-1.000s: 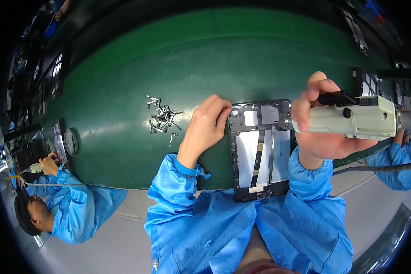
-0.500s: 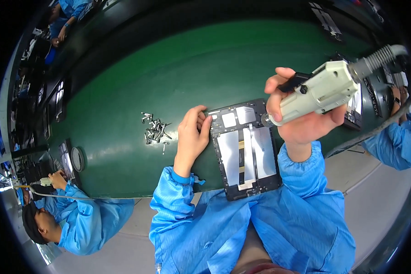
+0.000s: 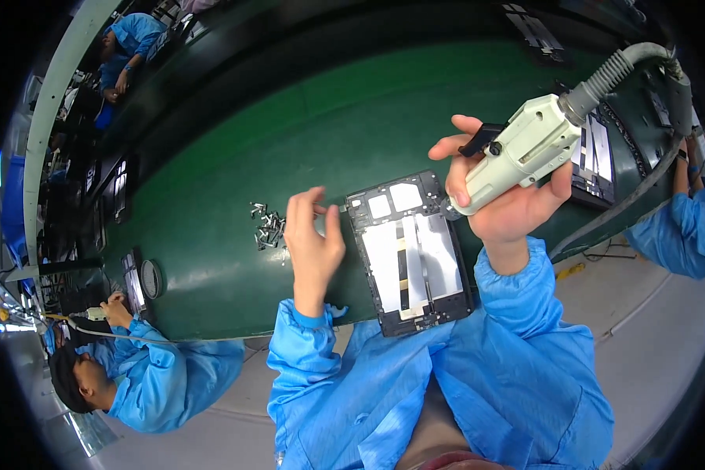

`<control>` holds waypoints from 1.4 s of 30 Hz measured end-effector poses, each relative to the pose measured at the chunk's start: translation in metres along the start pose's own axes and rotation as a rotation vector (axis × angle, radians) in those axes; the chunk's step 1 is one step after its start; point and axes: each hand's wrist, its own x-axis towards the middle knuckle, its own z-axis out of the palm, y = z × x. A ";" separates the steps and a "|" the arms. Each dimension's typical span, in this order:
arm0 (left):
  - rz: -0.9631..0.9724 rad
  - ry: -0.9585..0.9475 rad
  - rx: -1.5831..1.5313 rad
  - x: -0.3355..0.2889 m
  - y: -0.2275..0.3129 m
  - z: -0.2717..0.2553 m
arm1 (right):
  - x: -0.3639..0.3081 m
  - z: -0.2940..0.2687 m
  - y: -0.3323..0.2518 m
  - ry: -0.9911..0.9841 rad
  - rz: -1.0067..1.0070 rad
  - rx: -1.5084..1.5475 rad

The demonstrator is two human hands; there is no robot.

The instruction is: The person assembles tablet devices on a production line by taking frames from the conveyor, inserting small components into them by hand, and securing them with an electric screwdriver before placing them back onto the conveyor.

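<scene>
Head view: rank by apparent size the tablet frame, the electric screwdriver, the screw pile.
1. Tablet frame, largest.
2. Electric screwdriver in the right hand; held up nearer the camera, so it may look bigger than it is.
3. Screw pile beside the left hand, smallest.

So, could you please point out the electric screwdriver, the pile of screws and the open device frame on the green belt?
electric screwdriver (image 3: 525, 153), head view, on its pale body, gripped in the right hand.
pile of screws (image 3: 268, 229), head view, middle of the heap.
open device frame (image 3: 411, 251), head view, on the white panel inside.
</scene>
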 end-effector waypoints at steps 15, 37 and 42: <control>0.335 -0.375 -0.300 0.008 0.091 0.085 | -0.017 -0.027 -0.054 -0.003 -0.061 -0.369; 0.239 -0.406 -0.135 -0.007 0.086 0.117 | -0.016 -0.107 -0.072 0.028 0.024 -0.510; 0.314 -0.343 0.036 0.022 0.080 0.136 | -0.006 -0.099 -0.083 0.055 0.157 -0.546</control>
